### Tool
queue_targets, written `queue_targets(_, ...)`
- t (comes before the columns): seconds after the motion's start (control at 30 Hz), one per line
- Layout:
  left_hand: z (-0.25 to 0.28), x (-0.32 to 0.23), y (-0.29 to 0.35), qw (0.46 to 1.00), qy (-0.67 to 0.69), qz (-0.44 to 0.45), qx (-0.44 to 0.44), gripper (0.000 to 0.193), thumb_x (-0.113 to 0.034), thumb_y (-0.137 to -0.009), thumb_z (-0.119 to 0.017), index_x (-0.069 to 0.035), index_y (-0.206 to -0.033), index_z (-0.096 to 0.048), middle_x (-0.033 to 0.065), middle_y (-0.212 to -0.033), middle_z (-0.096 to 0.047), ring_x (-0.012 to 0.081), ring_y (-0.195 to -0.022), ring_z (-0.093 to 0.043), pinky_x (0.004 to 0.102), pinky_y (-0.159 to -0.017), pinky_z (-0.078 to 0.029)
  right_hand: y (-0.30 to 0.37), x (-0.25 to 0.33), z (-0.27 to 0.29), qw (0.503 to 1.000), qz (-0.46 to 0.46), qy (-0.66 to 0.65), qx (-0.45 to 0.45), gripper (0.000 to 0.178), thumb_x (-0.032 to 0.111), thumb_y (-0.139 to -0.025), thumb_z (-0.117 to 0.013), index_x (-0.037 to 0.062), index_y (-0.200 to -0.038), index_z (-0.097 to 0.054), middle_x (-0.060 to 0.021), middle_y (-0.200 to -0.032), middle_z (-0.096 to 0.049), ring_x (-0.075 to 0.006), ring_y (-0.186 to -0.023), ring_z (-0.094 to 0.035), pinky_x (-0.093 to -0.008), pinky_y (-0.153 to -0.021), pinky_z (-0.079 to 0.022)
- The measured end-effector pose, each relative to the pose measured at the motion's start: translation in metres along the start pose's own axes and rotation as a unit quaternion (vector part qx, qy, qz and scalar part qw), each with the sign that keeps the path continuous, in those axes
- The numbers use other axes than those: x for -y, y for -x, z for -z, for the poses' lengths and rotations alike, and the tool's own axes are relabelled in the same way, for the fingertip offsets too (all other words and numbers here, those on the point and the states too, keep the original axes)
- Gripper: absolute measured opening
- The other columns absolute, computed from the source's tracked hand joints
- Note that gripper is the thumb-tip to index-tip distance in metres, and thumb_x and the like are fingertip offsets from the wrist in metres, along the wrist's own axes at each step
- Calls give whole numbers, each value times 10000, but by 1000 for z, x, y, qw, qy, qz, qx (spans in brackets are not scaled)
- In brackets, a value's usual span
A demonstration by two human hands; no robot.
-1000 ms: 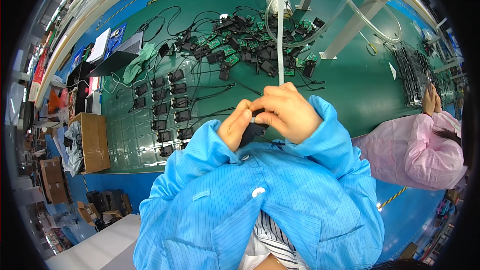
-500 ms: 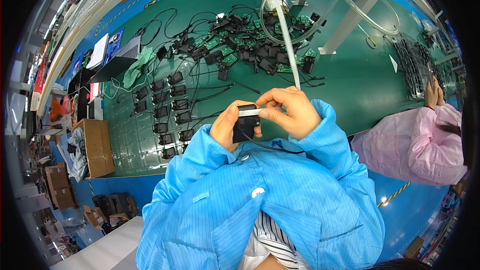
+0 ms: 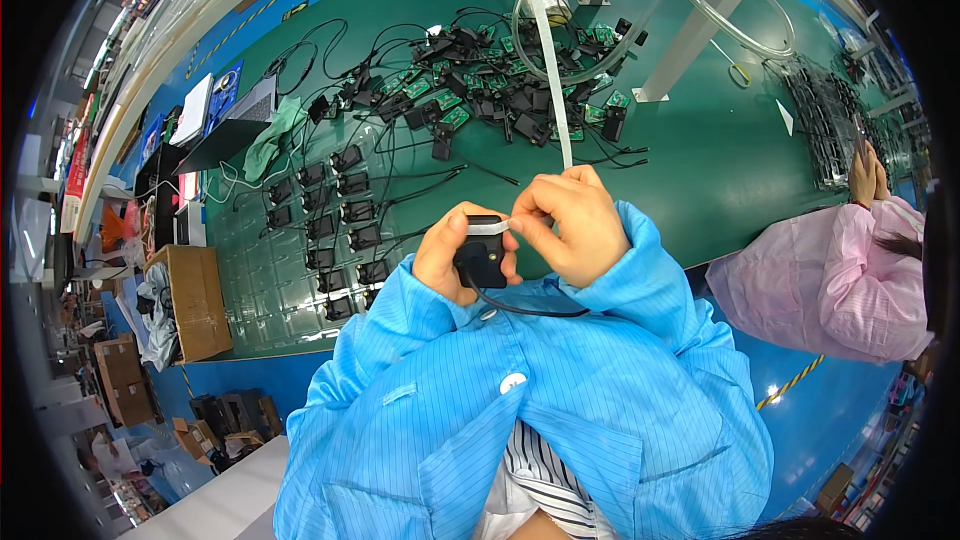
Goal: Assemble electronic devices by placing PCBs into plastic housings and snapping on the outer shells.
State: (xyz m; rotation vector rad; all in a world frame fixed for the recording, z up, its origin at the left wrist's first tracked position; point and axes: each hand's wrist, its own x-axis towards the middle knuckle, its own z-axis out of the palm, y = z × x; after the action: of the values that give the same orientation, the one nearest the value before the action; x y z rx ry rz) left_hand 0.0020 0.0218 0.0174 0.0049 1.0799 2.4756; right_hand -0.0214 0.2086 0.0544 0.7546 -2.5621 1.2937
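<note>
My left hand (image 3: 445,258) grips a small black box-shaped device (image 3: 482,265) in front of my chest, thumb on its near left side and fingertips showing at its right. A black cable (image 3: 525,311) runs from the device toward the right. Across the device's upper part lies a narrow white strip (image 3: 484,227). My right hand (image 3: 572,223) pinches the strip's right end between thumb and index finger, close to the device. Behind that hand a long white band (image 3: 550,50) rises to the top of the view; whether it joins the strip is hidden.
Beyond my hands lies a heap of black devices with green circuit boards and cables (image 3: 500,90). Rows of similar devices (image 3: 345,210) sit in a clear tray at left. A cardboard box (image 3: 190,302), a laptop (image 3: 235,125), a grey post (image 3: 690,35) and a co-worker's pink sleeve (image 3: 800,265) surround the table.
The device has tilted, so more of its face shows. My right hand has shifted slightly left and stays at the strip's right end. The long white band has moved a little left.
</note>
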Motion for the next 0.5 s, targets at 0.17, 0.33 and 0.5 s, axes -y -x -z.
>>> queue_targets(0.17, 5, -1, 0, 1000, -3, -2, 28, 272, -211, -875, -511, 30, -1002, -499, 233, -847, -596, 291, -618, -607, 432, -552, -574, 4, 1, -8, 998, 10, -52, -21, 51, 69, -742, -649, 95, -747, -605, 12, -658, -572, -148, -577, -453, -285, -755, -351)
queue_targets(0.33, 6, -5, -1, 998, 52, 25, 35, 244, -148, -828, -536, 30, -989, -494, 237, -816, -593, 302, -593, -597, 441, -539, -569, 6, -3, -10, 992, -9, -126, -9, 51, 55, -729, -632, 93, -747, -604, 7, -657, -568, -151, -575, -443, -280, -739, -362)
queue_targets(0.5, 3, -9, 3, 992, 94, 29, 73, 241, -139, -828, -545, 30, -993, -494, 237, -814, -595, 308, -593, -595, 440, -549, -562, 8, -2, -13, 988, -34, -142, -50, 46, 51, -722, -623, 82, -746, -599, 5, -647, -562, -149, -581, -436, -276, -717, -373)
